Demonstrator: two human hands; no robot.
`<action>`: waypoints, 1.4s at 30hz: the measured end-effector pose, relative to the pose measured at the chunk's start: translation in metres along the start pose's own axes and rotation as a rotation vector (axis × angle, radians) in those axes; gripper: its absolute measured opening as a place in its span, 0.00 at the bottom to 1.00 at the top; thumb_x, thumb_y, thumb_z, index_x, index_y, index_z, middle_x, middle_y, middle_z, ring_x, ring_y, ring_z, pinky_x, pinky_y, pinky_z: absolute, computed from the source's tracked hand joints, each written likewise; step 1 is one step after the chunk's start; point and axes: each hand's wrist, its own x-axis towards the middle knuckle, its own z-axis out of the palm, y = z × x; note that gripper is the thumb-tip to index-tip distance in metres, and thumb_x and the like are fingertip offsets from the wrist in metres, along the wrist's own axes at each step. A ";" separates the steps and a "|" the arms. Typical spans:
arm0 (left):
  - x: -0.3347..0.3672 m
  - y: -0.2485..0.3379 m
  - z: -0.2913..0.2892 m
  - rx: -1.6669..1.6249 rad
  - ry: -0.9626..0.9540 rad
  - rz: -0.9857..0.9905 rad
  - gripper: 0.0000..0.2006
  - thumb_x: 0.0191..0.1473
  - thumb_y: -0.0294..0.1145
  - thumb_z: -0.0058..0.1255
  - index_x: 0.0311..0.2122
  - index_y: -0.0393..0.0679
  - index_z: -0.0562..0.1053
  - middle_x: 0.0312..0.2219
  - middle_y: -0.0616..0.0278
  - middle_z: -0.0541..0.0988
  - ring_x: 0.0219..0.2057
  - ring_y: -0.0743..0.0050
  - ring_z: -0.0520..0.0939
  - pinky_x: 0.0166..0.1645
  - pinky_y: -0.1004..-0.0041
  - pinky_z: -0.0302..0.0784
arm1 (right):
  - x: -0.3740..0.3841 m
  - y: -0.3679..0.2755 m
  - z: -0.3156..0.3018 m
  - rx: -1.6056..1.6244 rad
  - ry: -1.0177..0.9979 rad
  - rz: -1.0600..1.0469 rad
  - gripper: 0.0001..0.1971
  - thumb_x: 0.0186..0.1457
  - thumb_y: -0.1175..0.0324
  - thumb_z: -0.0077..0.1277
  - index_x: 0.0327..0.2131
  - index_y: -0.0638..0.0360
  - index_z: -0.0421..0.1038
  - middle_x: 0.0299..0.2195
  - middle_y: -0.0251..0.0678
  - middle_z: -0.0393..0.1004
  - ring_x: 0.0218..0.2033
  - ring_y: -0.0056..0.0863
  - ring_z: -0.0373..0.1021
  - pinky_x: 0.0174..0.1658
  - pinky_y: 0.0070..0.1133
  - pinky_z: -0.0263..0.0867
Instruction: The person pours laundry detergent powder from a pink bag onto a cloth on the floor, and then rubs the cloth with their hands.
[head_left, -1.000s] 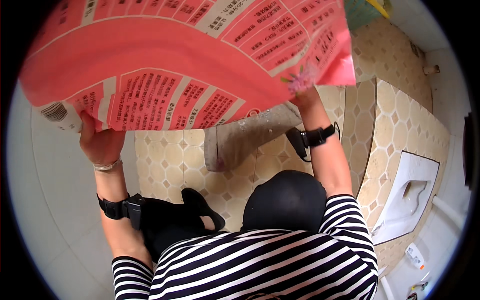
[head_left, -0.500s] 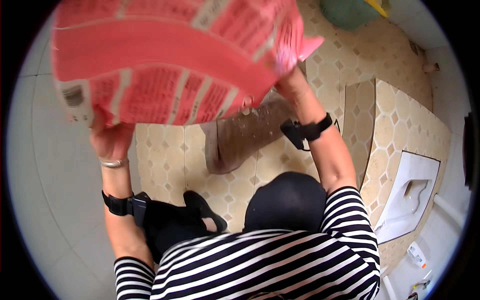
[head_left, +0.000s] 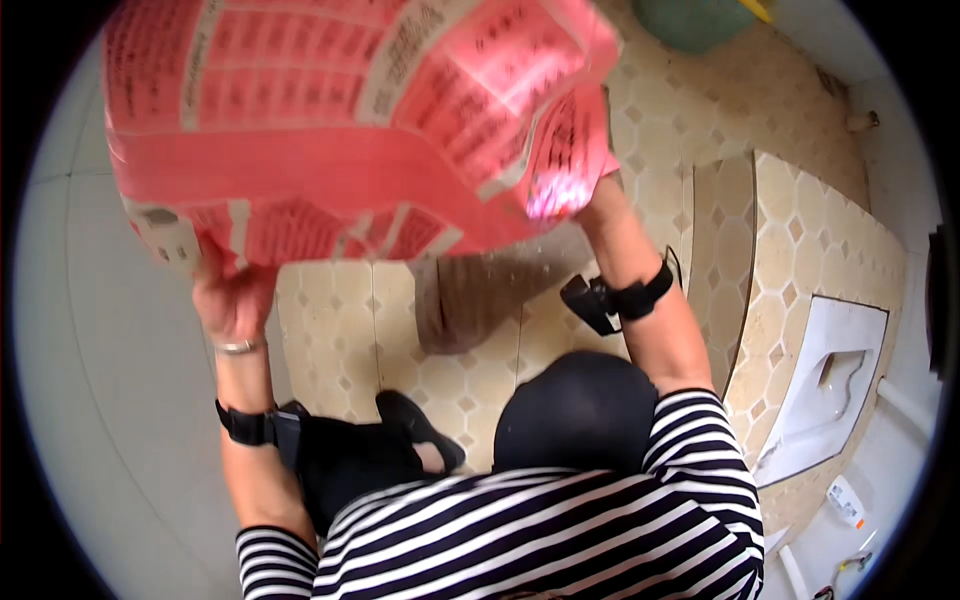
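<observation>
Pink bag (head_left: 330, 160) with blurred dark print, in the grip of left hand (head_left: 232, 302) and right hand (head_left: 603, 208).

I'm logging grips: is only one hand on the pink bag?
No, the left hand holds the bag at its lower left and the right hand at its right side.
</observation>
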 end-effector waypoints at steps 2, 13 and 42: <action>0.016 0.005 -0.005 -0.051 -0.084 -0.062 0.24 0.52 0.37 0.47 0.54 0.49 0.60 0.54 0.63 0.61 0.56 0.58 0.59 0.60 0.52 0.47 | 0.019 0.006 -0.013 -0.056 0.003 -0.008 0.14 0.51 0.67 0.48 0.41 0.60 0.64 0.36 0.31 0.69 0.37 0.22 0.66 0.39 0.22 0.66; 0.008 0.002 -0.028 -0.026 0.068 -0.066 0.23 0.54 0.37 0.43 0.54 0.45 0.58 0.54 0.56 0.60 0.55 0.53 0.58 0.59 0.48 0.48 | 0.012 -0.014 -0.001 -0.634 -0.074 -0.228 0.19 0.43 0.71 0.55 0.42 0.60 0.65 0.40 0.33 0.70 0.40 0.23 0.66 0.42 0.22 0.65; 0.011 0.031 -0.051 -0.015 0.098 0.011 0.23 0.53 0.41 0.43 0.53 0.47 0.60 0.53 0.55 0.61 0.54 0.53 0.60 0.57 0.47 0.52 | 0.028 -0.010 -0.008 0.396 0.368 0.046 0.01 0.49 0.75 0.49 0.25 0.59 0.69 0.18 0.25 0.65 0.15 0.13 0.57 0.18 0.14 0.52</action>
